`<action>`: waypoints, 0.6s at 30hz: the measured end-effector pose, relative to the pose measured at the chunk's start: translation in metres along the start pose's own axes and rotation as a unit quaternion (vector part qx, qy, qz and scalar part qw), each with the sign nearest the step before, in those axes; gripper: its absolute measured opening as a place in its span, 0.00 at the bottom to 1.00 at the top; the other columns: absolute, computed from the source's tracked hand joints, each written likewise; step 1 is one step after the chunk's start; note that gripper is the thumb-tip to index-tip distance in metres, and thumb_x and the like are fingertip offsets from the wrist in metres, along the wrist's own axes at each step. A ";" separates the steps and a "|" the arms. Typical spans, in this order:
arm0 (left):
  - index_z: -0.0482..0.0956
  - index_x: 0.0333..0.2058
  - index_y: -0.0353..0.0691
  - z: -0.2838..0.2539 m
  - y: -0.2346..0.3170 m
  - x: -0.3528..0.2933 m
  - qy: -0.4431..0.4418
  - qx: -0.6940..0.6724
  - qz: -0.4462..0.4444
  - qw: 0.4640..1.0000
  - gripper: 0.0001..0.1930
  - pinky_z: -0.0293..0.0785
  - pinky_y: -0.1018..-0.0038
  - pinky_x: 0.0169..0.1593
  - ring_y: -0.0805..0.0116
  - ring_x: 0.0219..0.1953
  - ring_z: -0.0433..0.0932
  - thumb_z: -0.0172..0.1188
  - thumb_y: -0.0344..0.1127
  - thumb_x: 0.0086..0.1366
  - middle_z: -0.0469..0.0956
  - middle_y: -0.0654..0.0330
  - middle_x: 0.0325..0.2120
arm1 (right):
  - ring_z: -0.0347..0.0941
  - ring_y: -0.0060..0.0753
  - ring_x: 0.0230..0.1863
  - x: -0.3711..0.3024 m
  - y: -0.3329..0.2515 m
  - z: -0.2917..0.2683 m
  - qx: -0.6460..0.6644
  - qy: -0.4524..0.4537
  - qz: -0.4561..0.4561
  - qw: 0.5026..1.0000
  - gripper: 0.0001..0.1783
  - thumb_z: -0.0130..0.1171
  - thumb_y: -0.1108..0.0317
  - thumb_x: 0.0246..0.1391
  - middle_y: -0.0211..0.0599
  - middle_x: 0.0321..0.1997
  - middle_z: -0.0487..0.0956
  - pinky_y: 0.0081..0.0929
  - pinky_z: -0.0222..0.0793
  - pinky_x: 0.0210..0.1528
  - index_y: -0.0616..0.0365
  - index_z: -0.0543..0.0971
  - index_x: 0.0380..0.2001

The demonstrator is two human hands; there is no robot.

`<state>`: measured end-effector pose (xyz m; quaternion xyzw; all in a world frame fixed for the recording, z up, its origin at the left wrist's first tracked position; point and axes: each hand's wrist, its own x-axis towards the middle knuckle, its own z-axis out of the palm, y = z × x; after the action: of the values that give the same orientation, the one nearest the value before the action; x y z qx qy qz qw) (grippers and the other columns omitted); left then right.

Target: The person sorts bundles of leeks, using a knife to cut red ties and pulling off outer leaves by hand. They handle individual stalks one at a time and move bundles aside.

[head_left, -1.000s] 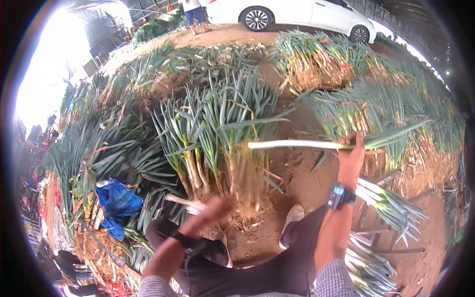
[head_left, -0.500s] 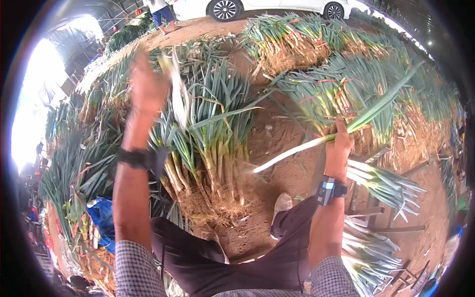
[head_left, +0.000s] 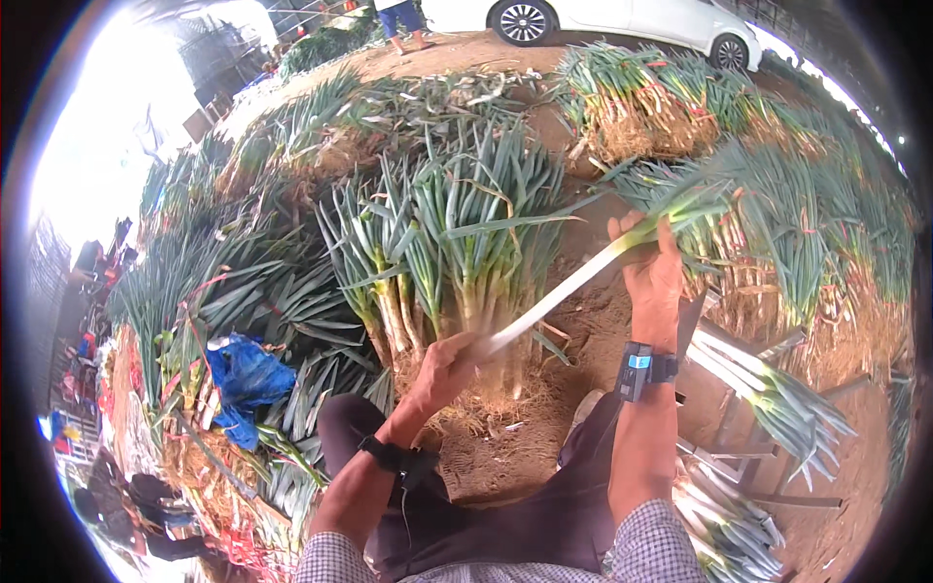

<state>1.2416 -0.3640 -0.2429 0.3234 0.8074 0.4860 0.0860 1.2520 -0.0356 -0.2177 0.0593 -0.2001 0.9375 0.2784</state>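
A single green onion (head_left: 573,294) slants across in front of me, its stem white and smooth and its leaves green. My right hand (head_left: 653,284) grips it where white turns to green, thumb and fingers around it. At the lower white end, my left hand (head_left: 445,371) is closed on it, slightly blurred; the tip is hidden in the fingers. Just beyond, a clump of rooty green onions (head_left: 476,243) stands upright on the soil. To the right of my right forearm lie cleaned green onions (head_left: 773,394), with another pile of white-stemmed ones (head_left: 724,510) nearer me.
A blue plastic bag (head_left: 248,379) lies on leaves at the left. Metal frame bars (head_left: 792,501) stand at the right. Tied bundles (head_left: 651,112) fill the far right, before a white car (head_left: 641,21). A person in blue shorts (head_left: 398,17) stands far back.
My left hand has come down from the upper left, where pale strips blurred beside it, to the onion's white end. The right hand still holds the onion. The view has shifted left.
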 end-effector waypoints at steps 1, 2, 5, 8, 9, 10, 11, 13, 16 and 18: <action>0.79 0.41 0.32 -0.001 -0.007 0.000 0.002 -0.005 -0.003 1.000 0.10 0.68 0.78 0.25 0.79 0.24 0.74 0.51 0.26 0.66 0.79 0.62 0.24 | 0.73 0.39 0.41 0.002 0.004 -0.005 -0.005 0.001 0.004 1.000 0.10 0.54 0.63 0.62 0.41 0.40 0.74 0.49 0.69 0.55 0.58 0.72 0.40; 0.79 0.41 0.33 -0.007 -0.015 -0.005 -0.014 -0.079 -0.061 0.995 0.10 0.66 0.79 0.24 0.80 0.23 0.73 0.50 0.29 0.67 0.77 0.63 0.23 | 0.73 0.39 0.41 0.002 0.016 0.001 -0.041 -0.003 0.028 0.999 0.09 0.53 0.65 0.62 0.42 0.40 0.75 0.49 0.69 0.54 0.58 0.72 0.41; 0.79 0.43 0.35 -0.022 -0.027 -0.007 -0.023 -0.230 -0.141 0.963 0.16 0.65 0.81 0.23 0.81 0.21 0.71 0.50 0.42 0.70 0.77 0.64 0.24 | 0.76 0.43 0.41 0.010 0.041 0.011 -0.129 0.033 0.041 0.990 0.07 0.53 0.70 0.61 0.46 0.39 0.78 0.49 0.74 0.49 0.61 0.73 0.41; 0.78 0.43 0.33 -0.031 -0.035 -0.007 -0.026 -0.282 -0.172 0.944 0.15 0.70 0.79 0.26 0.76 0.24 0.75 0.54 0.40 0.69 0.78 0.63 0.26 | 0.76 0.43 0.40 0.021 0.057 0.005 -0.165 0.069 0.037 0.983 0.07 0.53 0.71 0.61 0.47 0.39 0.79 0.48 0.76 0.48 0.62 0.73 0.40; 0.78 0.44 0.32 -0.030 -0.044 -0.009 -0.015 -0.206 -0.088 0.974 0.14 0.72 0.77 0.29 0.74 0.26 0.76 0.55 0.38 0.68 0.79 0.62 0.27 | 0.77 0.43 0.40 0.026 0.061 0.002 -0.172 0.063 0.035 0.982 0.08 0.53 0.70 0.61 0.48 0.39 0.79 0.48 0.76 0.48 0.63 0.73 0.40; 0.77 0.45 0.32 -0.030 -0.052 -0.011 -0.004 -0.126 -0.004 0.992 0.14 0.74 0.74 0.31 0.72 0.28 0.78 0.56 0.36 0.67 0.80 0.60 0.28 | 0.77 0.42 0.40 0.031 0.067 0.000 -0.178 0.057 0.034 0.982 0.08 0.52 0.70 0.62 0.48 0.39 0.79 0.48 0.77 0.47 0.63 0.73 0.40; 0.77 0.45 0.32 -0.032 -0.054 -0.012 -0.001 -0.128 -0.012 0.992 0.14 0.74 0.74 0.31 0.72 0.28 0.78 0.56 0.36 0.67 0.80 0.60 0.28 | 0.77 0.42 0.40 0.033 0.074 -0.002 -0.178 0.060 0.042 0.981 0.08 0.52 0.70 0.62 0.48 0.39 0.79 0.48 0.77 0.47 0.63 0.73 0.40; 0.76 0.47 0.34 -0.038 -0.058 -0.011 -0.037 0.005 -0.074 0.997 0.14 0.76 0.71 0.36 0.66 0.31 0.80 0.58 0.31 0.64 0.81 0.55 0.33 | 0.77 0.42 0.41 0.040 0.087 -0.004 -0.171 0.031 0.064 0.983 0.08 0.52 0.70 0.62 0.49 0.39 0.78 0.47 0.77 0.49 0.64 0.73 0.40; 0.78 0.44 0.36 -0.032 -0.063 -0.011 0.016 0.076 -0.032 0.996 0.11 0.76 0.70 0.33 0.62 0.29 0.81 0.58 0.29 0.62 0.81 0.53 0.30 | 0.76 0.42 0.42 0.050 0.112 0.001 -0.114 0.035 0.089 0.989 0.09 0.51 0.71 0.62 0.50 0.41 0.78 0.48 0.75 0.52 0.66 0.72 0.41; 0.79 0.40 0.34 -0.026 -0.069 -0.011 0.058 0.144 -0.052 0.987 0.08 0.75 0.72 0.29 0.60 0.27 0.82 0.55 0.28 0.63 0.82 0.53 0.27 | 0.76 0.42 0.43 0.057 0.128 0.002 -0.096 0.022 0.098 0.990 0.10 0.51 0.71 0.62 0.50 0.42 0.77 0.51 0.73 0.55 0.66 0.71 0.43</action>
<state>1.2079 -0.4115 -0.2899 0.2613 0.8882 0.3776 0.0173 1.1349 -0.1059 -0.2473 -0.0080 -0.2877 0.9379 0.1939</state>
